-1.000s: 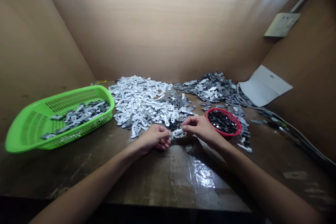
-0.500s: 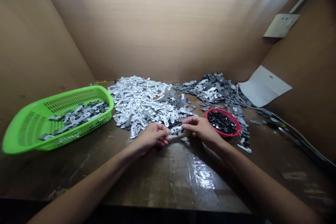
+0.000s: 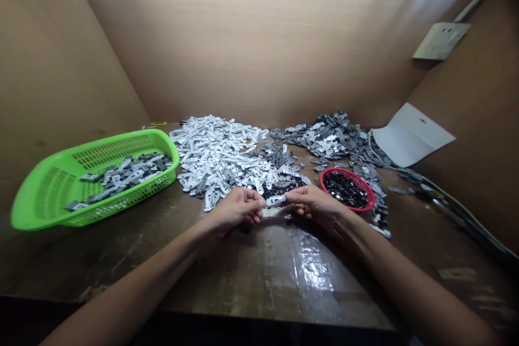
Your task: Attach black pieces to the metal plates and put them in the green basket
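Observation:
Between my hands is a small silvery metal piece with a slot (image 3: 275, 201), held just above the table. My left hand (image 3: 241, 207) pinches its left end between thumb and finger. At its right end, the fingertips of my right hand (image 3: 310, 201) are closed on the same piece. Right behind the hands lies a large heap of pale slotted metal pieces (image 3: 223, 159), with small black parts (image 3: 279, 186) along its near edge. A round red basket (image 3: 370, 201) full of small glossy black parts stands beside my right hand.
On the left stands a green plastic basket (image 3: 36, 194) with grey metal pieces in it. A heap of darker grey metal pieces (image 3: 334, 138) lies at the back right. A white card (image 3: 411, 138) and a cable (image 3: 441, 186) are near the right wall, below a socket (image 3: 441, 41).
The view has shifted slightly. My right fingers have tilted the metal piece a little, its right end now higher, and both hands stay on it.

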A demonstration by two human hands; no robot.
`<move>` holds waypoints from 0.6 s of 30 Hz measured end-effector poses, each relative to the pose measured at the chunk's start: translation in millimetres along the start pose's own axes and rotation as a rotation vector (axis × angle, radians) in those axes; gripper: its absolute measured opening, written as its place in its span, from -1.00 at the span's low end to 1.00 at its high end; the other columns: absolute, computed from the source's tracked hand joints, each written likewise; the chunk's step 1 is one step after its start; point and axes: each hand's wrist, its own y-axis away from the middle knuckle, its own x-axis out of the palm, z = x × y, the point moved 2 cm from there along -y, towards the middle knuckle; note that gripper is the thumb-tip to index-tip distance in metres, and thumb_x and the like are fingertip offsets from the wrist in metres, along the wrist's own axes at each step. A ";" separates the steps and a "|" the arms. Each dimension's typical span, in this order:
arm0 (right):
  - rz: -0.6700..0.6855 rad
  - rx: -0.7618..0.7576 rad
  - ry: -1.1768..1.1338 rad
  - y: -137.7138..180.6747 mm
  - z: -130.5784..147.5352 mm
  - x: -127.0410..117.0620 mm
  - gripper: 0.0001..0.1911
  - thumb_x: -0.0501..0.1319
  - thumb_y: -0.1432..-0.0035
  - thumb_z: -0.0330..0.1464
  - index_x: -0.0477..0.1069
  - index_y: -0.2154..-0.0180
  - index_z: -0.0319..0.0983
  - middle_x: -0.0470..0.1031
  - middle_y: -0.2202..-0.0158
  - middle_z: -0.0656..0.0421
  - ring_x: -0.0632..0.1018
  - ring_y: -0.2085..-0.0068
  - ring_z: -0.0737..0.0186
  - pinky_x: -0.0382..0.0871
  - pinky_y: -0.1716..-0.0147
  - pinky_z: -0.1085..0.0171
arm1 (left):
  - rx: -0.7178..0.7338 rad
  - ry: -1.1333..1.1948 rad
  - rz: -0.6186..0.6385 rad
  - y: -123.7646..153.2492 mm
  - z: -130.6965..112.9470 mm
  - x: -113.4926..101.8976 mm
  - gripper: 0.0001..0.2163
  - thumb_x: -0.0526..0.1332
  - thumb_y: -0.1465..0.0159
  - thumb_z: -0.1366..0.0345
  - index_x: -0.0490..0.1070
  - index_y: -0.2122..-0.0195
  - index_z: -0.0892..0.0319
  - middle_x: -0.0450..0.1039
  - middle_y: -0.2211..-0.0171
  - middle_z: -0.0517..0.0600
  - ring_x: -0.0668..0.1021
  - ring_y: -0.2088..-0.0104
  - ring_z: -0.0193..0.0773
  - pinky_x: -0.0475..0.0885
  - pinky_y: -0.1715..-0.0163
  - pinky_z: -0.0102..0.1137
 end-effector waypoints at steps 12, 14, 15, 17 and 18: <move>-0.157 -0.197 0.160 -7.4 -3.2 8.2 -0.53 0.23 0.08 -0.06 0.30 0.41 -0.38 0.13 0.65 0.29 0.09 0.63 0.61 -0.12 0.65 0.50 | -0.023 -0.050 -0.014 -2.6 2.1 -2.0 -0.70 0.22 -0.11 0.11 0.32 0.36 0.31 0.41 0.48 0.05 0.48 0.52 -0.37 0.35 0.55 -0.54; -0.233 -0.266 0.211 -6.2 -1.9 11.8 -0.56 0.21 0.06 -0.09 0.28 0.43 -0.38 0.18 0.61 0.27 0.14 0.60 0.60 -0.06 0.62 0.52 | -0.026 -0.076 -0.032 -5.4 3.9 -2.6 -0.68 0.21 -0.11 0.09 0.32 0.35 0.31 0.42 0.47 0.06 0.48 0.52 -0.36 0.36 0.55 -0.53; -0.265 -0.297 0.228 -5.6 -1.3 13.6 -0.58 0.20 0.04 -0.10 0.27 0.44 -0.38 0.20 0.59 0.26 0.16 0.58 0.60 -0.03 0.60 0.53 | -0.026 -0.092 -0.042 -6.7 4.8 -2.8 -0.68 0.21 -0.12 0.08 0.31 0.36 0.30 0.42 0.47 0.06 0.48 0.52 -0.36 0.36 0.55 -0.52; -0.291 -0.334 0.245 -4.9 -0.8 17.5 -0.59 0.19 0.02 -0.11 0.26 0.44 -0.37 0.23 0.57 0.24 0.19 0.57 0.59 0.01 0.58 0.53 | -0.005 -0.111 -0.092 -8.1 5.8 -3.0 -0.66 0.21 -0.10 0.06 0.29 0.35 0.29 0.41 0.48 0.04 0.47 0.53 -0.36 0.37 0.54 -0.51; -0.285 -0.337 0.252 -4.8 -1.0 19.8 -0.59 0.18 0.02 -0.10 0.27 0.44 -0.37 0.24 0.57 0.24 0.20 0.57 0.58 0.02 0.58 0.53 | 0.019 -0.107 -0.122 -7.9 5.8 -2.8 -0.65 0.23 -0.09 0.05 0.27 0.33 0.27 0.40 0.49 0.02 0.47 0.52 -0.36 0.38 0.53 -0.49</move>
